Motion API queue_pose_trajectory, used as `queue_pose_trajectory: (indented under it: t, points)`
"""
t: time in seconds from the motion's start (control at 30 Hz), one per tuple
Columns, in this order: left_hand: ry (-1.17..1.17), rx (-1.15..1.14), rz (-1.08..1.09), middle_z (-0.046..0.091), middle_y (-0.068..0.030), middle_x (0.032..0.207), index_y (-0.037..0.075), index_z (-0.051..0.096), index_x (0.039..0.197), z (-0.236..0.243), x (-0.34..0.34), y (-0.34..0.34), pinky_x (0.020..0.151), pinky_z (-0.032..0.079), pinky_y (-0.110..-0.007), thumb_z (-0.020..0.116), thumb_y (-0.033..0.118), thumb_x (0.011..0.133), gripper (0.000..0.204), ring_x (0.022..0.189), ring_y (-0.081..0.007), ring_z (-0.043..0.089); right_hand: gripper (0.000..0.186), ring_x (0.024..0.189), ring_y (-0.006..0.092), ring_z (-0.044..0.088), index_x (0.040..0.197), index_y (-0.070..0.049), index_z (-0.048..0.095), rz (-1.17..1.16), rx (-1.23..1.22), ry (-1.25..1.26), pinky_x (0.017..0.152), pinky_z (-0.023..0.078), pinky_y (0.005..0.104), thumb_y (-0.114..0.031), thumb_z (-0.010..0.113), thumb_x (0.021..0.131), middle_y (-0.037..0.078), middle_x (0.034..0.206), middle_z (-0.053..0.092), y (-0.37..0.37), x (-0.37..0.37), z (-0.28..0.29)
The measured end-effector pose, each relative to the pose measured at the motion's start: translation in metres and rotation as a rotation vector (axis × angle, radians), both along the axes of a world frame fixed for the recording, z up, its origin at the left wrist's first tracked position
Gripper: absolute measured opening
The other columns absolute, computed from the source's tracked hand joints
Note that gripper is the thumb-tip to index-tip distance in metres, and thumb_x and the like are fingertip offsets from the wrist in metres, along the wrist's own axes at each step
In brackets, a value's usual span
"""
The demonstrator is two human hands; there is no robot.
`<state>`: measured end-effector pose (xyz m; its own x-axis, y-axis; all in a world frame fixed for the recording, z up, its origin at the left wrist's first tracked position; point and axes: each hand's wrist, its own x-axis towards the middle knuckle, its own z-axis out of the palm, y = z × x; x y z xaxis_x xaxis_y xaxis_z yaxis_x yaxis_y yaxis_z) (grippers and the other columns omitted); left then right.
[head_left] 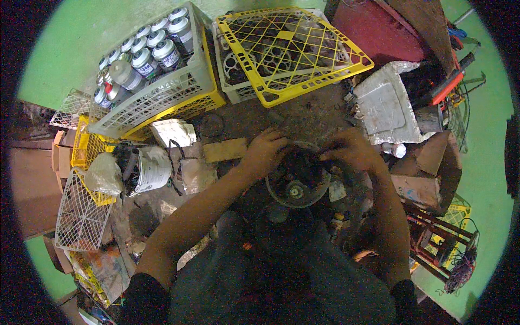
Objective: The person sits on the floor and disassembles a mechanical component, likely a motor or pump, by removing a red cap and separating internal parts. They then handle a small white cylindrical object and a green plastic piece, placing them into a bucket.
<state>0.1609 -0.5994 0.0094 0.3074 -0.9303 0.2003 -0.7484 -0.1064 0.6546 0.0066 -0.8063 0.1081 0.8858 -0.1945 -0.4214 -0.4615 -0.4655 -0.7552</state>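
Note:
A round, dark metal housing [313, 195] sits right in front of my body, its inside in shadow and a pale round hub [294, 191] near its lower edge. My left hand [268, 150] is closed on the upper left of its rim, fingers bent inward. At the upper right of the housing is my right hand [355, 151], with curled fingers and the thumb by the rim. Shadow hides its fingertips and whatever they pinch. A flat strip of wood or cardboard [225, 150] lies beside my left hand.
A grey crate [157, 103] of spray cans stands at the far left. Beside it, a yellow lattice tray [284, 35] covers a crate of metal parts. A white bucket [153, 169] is to the left; a dirty pale panel [384, 103] and a cardboard box [428, 179] are to the right.

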Motion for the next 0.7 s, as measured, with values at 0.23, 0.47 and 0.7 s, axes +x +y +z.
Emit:
queue_pose_trajectory:
  t: [0.23,0.47,0.7]
  points:
    - [0.000,-0.056,-0.132,0.065,-0.0138,0.114,0.008,0.068,0.110,0.012,0.010,0.000,0.092,0.052,-0.043,0.069,0.019,0.084,0.028,0.107,-0.0353,0.062,0.021,0.073,0.0196,0.067,0.089,0.001,0.072,0.116,-0.068,-0.035,0.070,0.052,0.0348,-0.014,0.077,0.076,0.012,0.080,0.072,0.001,0.009,0.010]
    - [-0.024,-0.119,0.016,0.065,-0.0135,0.118,0.008,0.068,0.109,-0.003,-0.006,0.000,0.090,0.053,-0.043,0.070,0.016,0.083,0.028,0.105,-0.0355,0.063,0.023,0.072,0.0245,0.067,0.088,0.000,0.073,0.103,-0.125,-0.037,0.069,0.051,0.0381,-0.019,0.078,0.076,0.015,0.081,0.071,0.002,0.006,0.002]
    - [-0.016,-0.048,0.002,0.065,-0.0146,0.115,0.007,0.068,0.107,-0.003,-0.004,0.002,0.089,0.053,-0.044,0.071,0.016,0.082,0.027,0.103,-0.0355,0.064,0.028,0.074,0.0268,0.068,0.093,-0.001,0.074,0.213,-0.312,-0.196,0.071,0.052,0.0410,-0.023,0.076,0.077,0.017,0.087,0.072,-0.008,-0.001,-0.020]
